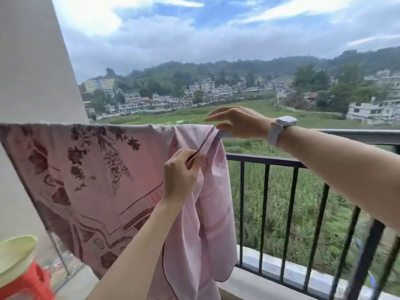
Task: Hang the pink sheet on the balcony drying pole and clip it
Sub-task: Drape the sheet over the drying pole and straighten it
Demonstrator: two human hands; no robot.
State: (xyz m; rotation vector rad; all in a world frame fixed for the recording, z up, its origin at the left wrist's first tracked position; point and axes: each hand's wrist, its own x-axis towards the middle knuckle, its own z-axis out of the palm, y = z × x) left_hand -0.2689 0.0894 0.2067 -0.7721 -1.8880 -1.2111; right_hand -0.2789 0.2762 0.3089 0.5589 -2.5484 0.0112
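Spreading step: left hand (pixel 180 169) pinched the pink sheet (pixel 97 169) hem, right hand (pixel 236 122) pinched its edge on the pole (pixel 346 135); clipping probably followed.

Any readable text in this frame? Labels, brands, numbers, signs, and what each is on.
None readable.
Pink sheet: dark floral and geometric print only, no lettering.
Watch on the right wrist: face turned away from the camera, nothing shows.
Green basin and red stool: blurred, no marking visible.
Distant buildings: too small and soft to read any sign.
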